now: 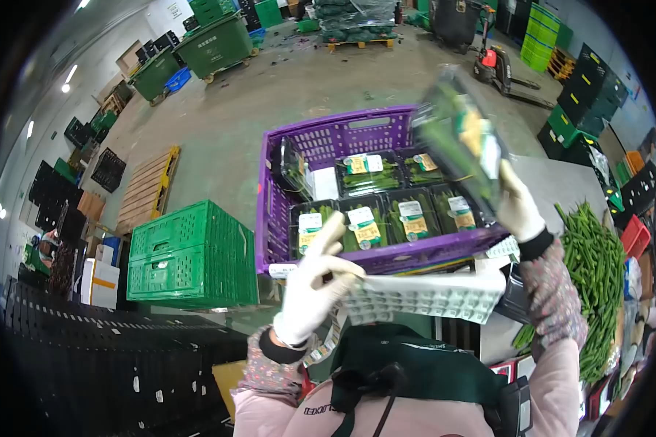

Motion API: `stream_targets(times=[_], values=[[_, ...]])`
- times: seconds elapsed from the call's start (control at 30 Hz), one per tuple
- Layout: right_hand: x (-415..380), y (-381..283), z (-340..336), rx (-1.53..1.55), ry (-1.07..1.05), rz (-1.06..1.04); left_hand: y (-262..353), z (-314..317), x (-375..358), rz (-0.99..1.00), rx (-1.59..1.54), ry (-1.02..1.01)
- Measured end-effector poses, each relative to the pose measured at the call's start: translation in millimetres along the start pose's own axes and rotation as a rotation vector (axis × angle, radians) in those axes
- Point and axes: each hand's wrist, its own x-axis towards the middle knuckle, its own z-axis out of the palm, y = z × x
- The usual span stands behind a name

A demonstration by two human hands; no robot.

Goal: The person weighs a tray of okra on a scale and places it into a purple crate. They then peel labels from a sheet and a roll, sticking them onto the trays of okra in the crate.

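My right hand (519, 204), in a white glove, grips a black plastic tray of green vegetables (463, 142), wrapped and labelled. It is tilted up over the right end of a purple crate (386, 256) and blurred by motion. My left hand (315, 288), also gloved, pinches the left edge of a sheet of labels (426, 297) between thumb and finger, another finger pointing up. The sheet hangs in front of the crate's near wall. Inside the crate lie several similar packs (364, 224) in rows, with one pack (293, 169) standing on edge at the left.
Loose green pods (594, 284) are heaped on the metal table (554, 178) at my right. Green crates (189, 255) stand to the left, with black crates (109, 349) nearer. A wooden pallet (147, 189), wheeled green bins (215, 47) and a pallet jack (499, 73) are farther off.
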Motion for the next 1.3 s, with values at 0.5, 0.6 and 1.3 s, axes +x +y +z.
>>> stream_targets(times=[0.5,0.6,1.3], values=[[145.0,155.8,77.3,-0.708,-0.367,0.572,-40.2,-67.7,39.8,-0.305,-0.006,0.077],[148.1,168.2,51.6,-0.877,-0.39,0.503,-60.1,-43.8,46.2,-0.311,0.005,-0.105],[204.2,124.3,103.1,-0.976,-0.06,0.187,-41.0,-14.5,24.6,-0.253,0.058,0.006]])
